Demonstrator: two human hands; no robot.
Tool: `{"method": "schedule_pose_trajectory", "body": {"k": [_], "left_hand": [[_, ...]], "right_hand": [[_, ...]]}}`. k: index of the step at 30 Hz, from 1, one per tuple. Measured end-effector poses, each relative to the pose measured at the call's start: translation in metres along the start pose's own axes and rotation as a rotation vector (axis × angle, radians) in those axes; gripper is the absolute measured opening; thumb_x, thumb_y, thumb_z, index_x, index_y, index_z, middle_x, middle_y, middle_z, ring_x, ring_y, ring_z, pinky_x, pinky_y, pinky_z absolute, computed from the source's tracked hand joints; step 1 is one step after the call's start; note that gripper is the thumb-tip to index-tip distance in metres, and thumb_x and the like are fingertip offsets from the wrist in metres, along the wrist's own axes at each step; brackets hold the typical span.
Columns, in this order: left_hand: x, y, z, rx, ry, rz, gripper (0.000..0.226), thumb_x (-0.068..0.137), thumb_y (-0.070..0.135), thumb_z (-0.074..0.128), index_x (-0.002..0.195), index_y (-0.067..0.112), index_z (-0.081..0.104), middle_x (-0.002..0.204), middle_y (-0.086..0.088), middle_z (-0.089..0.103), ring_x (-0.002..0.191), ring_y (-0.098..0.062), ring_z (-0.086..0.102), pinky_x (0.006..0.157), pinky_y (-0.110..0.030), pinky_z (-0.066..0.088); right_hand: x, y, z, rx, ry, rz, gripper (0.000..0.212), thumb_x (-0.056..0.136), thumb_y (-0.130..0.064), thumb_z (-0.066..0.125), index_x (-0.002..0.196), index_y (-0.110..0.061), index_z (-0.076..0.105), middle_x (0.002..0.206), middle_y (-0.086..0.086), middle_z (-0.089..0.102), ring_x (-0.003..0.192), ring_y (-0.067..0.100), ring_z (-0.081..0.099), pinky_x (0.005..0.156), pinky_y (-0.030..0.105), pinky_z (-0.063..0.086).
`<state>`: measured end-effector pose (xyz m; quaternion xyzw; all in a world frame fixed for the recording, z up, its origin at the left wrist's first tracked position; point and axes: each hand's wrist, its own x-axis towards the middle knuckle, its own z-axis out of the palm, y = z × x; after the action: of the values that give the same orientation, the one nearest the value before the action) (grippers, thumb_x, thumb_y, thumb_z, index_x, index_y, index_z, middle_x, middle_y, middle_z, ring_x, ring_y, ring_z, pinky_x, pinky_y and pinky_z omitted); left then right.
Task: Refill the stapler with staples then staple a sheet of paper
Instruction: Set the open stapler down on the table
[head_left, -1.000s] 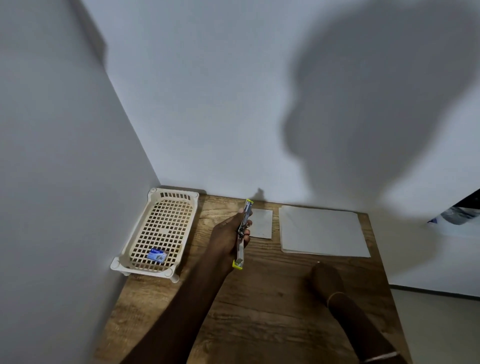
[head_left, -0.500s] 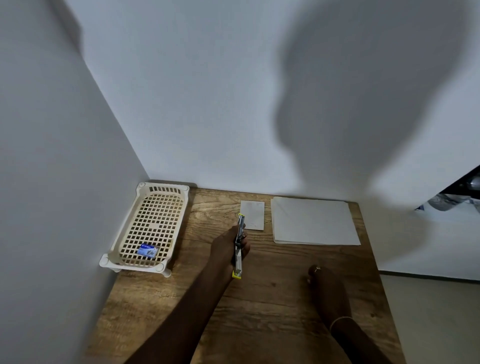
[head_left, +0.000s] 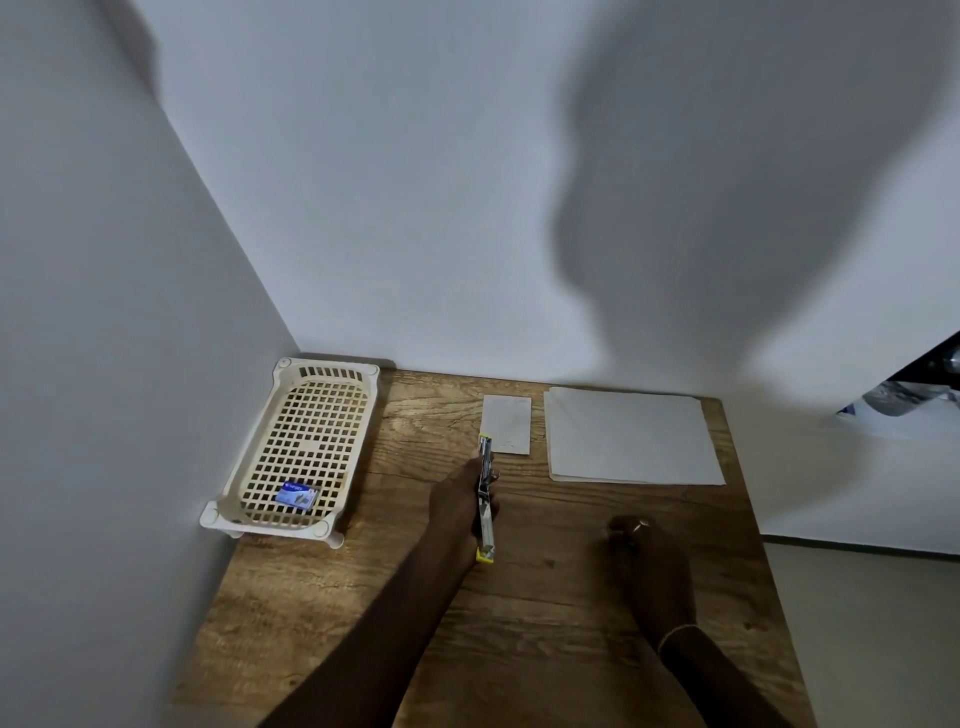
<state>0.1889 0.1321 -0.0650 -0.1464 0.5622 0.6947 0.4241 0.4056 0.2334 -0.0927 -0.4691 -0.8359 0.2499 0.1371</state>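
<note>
**Holding the stapler, refill not visibly begun**

We gripped the stapler (head_left: 485, 501) in our left hand (head_left: 460, 506) mid-table. Our right hand (head_left: 641, 551) rested loosely curled, empty. The staple box (head_left: 297, 494) lay in the basket (head_left: 244, 467) at the left edge; paper (head_left: 631, 436) waited unstapled at the back.

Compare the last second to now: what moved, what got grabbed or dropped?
The left hand has lowered the stapler from raised toward the table, grip unchanged. The right hand stays resting on the table, empty. Nothing released. Staple box in the basket, small paper and paper stack unmoved.
</note>
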Motion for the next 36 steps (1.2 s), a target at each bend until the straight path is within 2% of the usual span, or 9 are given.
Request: {"method": "schedule_pose_trajectory", "body": {"k": [2,4,7,15,19,22,25,29,36], "left_hand": [[0.001,-0.006,0.000,-0.031,-0.022,-0.010,0.027,0.102,0.023,0.060,0.105,-0.001,0.070,0.071,-0.007,0.066,0.048,-0.013,0.052,0.042,-0.024,0.045],[0.004,-0.013,0.000,-0.058,-0.031,-0.021,0.025,0.102,0.022,0.061,0.099,-0.002,0.069,0.063,-0.006,0.064,0.042,-0.012,0.052,0.039,-0.023,0.043],[0.005,-0.023,0.002,-0.077,-0.024,-0.028,0.029,0.102,0.026,0.060,0.092,0.000,0.068,0.063,-0.007,0.065,0.043,-0.014,0.052,0.041,-0.025,0.044],[0.010,-0.042,0.002,-0.034,0.018,-0.007,0.031,0.101,0.032,0.062,0.085,0.008,0.074,0.067,-0.007,0.070,0.054,-0.019,0.062,0.058,-0.032,0.053],[0.019,-0.044,-0.001,0.024,0.015,0.037,0.028,0.100,0.030,0.064,0.081,0.013,0.076,0.078,-0.008,0.078,0.064,-0.017,0.072,0.070,-0.036,0.061],[0.026,-0.043,-0.007,0.135,0.036,0.098,0.021,0.094,0.026,0.073,0.082,0.009,0.078,0.082,-0.012,0.077,0.076,-0.024,0.072,0.082,-0.045,0.060],[0.031,-0.043,-0.010,0.294,0.082,0.169,0.022,0.090,0.021,0.077,0.093,0.000,0.078,0.088,-0.018,0.078,0.080,-0.026,0.073,0.081,-0.042,0.061],[0.035,-0.043,-0.011,0.543,0.136,0.265,0.023,0.087,0.026,0.080,0.092,0.003,0.080,0.082,-0.014,0.079,0.068,-0.022,0.074,0.069,-0.031,0.058],[0.038,-0.039,-0.005,0.742,0.194,0.332,0.025,0.077,0.027,0.087,0.091,0.008,0.080,0.083,-0.010,0.079,0.080,-0.025,0.076,0.081,-0.037,0.059]], "right_hand": [[-0.003,-0.027,-0.005,0.219,-0.089,0.074,0.019,0.094,-0.034,0.066,0.096,-0.018,0.075,0.091,-0.001,0.075,0.080,0.008,0.068,0.073,0.021,0.054],[-0.009,-0.056,-0.004,0.531,-0.297,0.230,0.038,0.091,-0.048,0.063,0.087,-0.013,0.076,0.080,0.005,0.076,0.070,0.017,0.073,0.064,0.030,0.061],[-0.020,-0.083,0.005,0.827,-0.548,0.323,0.030,0.090,-0.040,0.073,0.087,-0.011,0.078,0.079,0.008,0.077,0.068,0.021,0.073,0.061,0.032,0.060],[-0.026,-0.076,0.027,0.430,-0.448,0.132,0.020,0.078,-0.036,0.081,0.094,-0.023,0.082,0.081,-0.004,0.079,0.076,0.008,0.074,0.075,0.033,0.059],[-0.019,-0.067,0.030,0.165,-0.261,0.032,0.013,0.079,-0.027,0.074,0.086,-0.019,0.081,0.078,0.002,0.074,0.075,0.013,0.067,0.069,0.031,0.047],[-0.016,-0.058,0.033,0.042,-0.243,-0.012,0.015,0.084,-0.029,0.066,0.082,-0.018,0.075,0.077,-0.001,0.062,0.075,0.015,0.059,0.065,0.031,0.038],[-0.013,-0.048,0.036,-0.029,-0.244,-0.011,0.016,0.089,-0.032,0.064,0.094,-0.019,0.072,0.084,-0.007,0.052,0.085,0.015,0.058,0.067,0.025,0.033],[-0.014,-0.038,0.041,-0.068,-0.251,-0.026,0.020,0.094,-0.034,0.061,0.107,-0.023,0.072,0.090,-0.005,0.051,0.088,0.014,0.056,0.069,0.024,0.034],[-0.018,-0.028,0.047,-0.082,-0.252,-0.011,0.025,0.096,-0.038,0.059,0.110,-0.021,0.070,0.091,-0.007,0.051,0.089,0.012,0.057,0.069,0.021,0.035]]}}
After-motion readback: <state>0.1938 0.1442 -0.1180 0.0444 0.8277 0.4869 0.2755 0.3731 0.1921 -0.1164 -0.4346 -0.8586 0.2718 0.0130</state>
